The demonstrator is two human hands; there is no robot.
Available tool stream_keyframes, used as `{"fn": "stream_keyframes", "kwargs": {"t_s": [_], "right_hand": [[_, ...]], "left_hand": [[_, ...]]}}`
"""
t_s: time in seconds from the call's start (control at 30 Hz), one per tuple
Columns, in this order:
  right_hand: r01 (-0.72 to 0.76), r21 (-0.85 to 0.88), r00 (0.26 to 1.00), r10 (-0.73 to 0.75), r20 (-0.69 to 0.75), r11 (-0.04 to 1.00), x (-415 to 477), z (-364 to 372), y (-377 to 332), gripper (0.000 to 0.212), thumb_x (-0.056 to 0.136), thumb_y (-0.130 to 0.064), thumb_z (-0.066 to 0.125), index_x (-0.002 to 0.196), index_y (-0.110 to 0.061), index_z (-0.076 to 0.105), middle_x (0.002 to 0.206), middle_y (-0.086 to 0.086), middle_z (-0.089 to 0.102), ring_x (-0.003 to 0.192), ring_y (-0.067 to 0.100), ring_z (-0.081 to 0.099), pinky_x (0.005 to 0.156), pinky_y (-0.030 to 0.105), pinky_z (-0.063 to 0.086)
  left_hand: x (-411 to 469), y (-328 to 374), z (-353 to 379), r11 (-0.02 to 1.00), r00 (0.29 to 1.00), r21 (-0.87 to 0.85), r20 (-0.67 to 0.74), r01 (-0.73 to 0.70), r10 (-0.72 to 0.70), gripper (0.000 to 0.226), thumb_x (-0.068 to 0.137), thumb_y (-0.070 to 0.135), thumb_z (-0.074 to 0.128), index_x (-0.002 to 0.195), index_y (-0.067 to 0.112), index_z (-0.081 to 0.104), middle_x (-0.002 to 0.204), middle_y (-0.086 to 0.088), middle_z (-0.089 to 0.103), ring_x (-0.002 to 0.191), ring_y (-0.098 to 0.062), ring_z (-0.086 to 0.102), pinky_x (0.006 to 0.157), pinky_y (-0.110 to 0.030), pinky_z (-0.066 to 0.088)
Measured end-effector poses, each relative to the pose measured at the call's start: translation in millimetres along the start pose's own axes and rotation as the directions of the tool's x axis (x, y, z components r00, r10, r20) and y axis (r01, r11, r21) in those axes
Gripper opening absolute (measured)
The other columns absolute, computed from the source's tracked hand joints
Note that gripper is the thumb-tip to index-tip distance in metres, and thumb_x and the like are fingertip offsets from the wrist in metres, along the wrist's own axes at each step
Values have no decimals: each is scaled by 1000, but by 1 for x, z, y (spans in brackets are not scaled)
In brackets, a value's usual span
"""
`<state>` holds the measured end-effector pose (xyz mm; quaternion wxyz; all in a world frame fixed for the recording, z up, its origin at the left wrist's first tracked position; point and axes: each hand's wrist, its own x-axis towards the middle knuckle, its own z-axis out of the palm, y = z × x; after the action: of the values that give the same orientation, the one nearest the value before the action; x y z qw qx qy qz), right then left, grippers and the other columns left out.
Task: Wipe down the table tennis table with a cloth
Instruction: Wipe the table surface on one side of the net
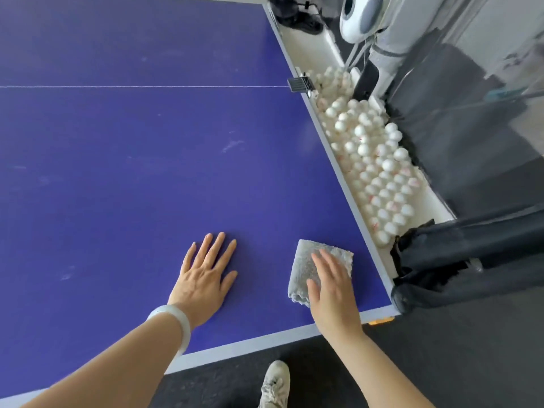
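Both hands lie flat on the purple-blue table tennis surface (132, 160). The left hand (203, 278), with a pale white bangle (176, 322) at its wrist, rests palm down with straight, spread fingers and holds nothing. The right hand (332, 293) presses with straight fingers on a folded grey fluffy cloth (306, 263); it bears down on it rather than gripping it. That cloth sits near the corner, close to the grey edge band (250, 340) and to the right-hand side.

To my eye the wiping has barely got beyond this corner. It would go best with the palm kept flat over the cloth, even pressure, and long overlapping strokes out towards the thin white line (147, 87). The faint pale smudges (234, 145) further in need a firmer pass. The bracing hand should move ahead of the cloth's path, and the cloth should stop short of the right edge.

Along that edge runs a long white trough (441, 207) heaped with white table tennis balls (379, 172), easy to knock. Beyond it stands a white and grey ball machine (360, 17), and black netting (459, 260) bunches by the corner. Below, a pale sneaker (275, 384) stands on the dark floor (441, 363).
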<state>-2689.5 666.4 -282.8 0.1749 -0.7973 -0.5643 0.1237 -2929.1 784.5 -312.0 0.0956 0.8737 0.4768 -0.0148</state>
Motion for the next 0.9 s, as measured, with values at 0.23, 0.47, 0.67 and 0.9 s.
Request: {"fn": "stream_keyframes", "kwargs": {"t_s": [0.23, 0.47, 0.67, 0.9], "right_hand": [[127, -230, 989, -105, 106, 965, 28, 33, 4, 57, 104, -42, 25, 158, -23, 22, 165, 1, 15, 153, 24, 9, 124, 46, 10], [188, -293, 980, -157, 125, 937, 17, 9, 68, 55, 105, -36, 18, 157, -19, 15, 165, 4, 9, 153, 24, 8, 122, 50, 18], [-288, -242, 958, 276, -81, 927, 11, 26, 26, 59, 105, -41, 19, 159, -21, 6, 166, 11, 4, 153, 31, 1, 124, 50, 8], [119, -293, 993, -112, 41, 949, 25, 28, 22, 59, 105, -45, 19, 158, -21, 18, 165, 10, 13, 153, 28, 10, 123, 49, 10]], "left_hand": [[-2, -3, 9, 1000, 999, 7, -35, 11, -10, 64, 100, 52, 18, 158, 26, 19, 165, 2, 13, 153, -19, 9, 123, -44, 9], [-2, -4, 7, 1000, 999, 11, -32, 18, -18, 64, 99, 51, 16, 158, 26, 19, 165, 2, 14, 153, -18, 6, 123, -45, 9], [-3, -3, 10, 999, 999, 28, -44, 27, -25, 63, 99, 50, 20, 158, 26, 20, 165, 1, 17, 153, -18, 8, 123, -45, 9], [-2, -3, 5, 1000, 999, 22, -42, 18, -17, 62, 100, 49, 22, 157, 24, 22, 164, 0, 18, 153, -20, 10, 122, -45, 11]]}}
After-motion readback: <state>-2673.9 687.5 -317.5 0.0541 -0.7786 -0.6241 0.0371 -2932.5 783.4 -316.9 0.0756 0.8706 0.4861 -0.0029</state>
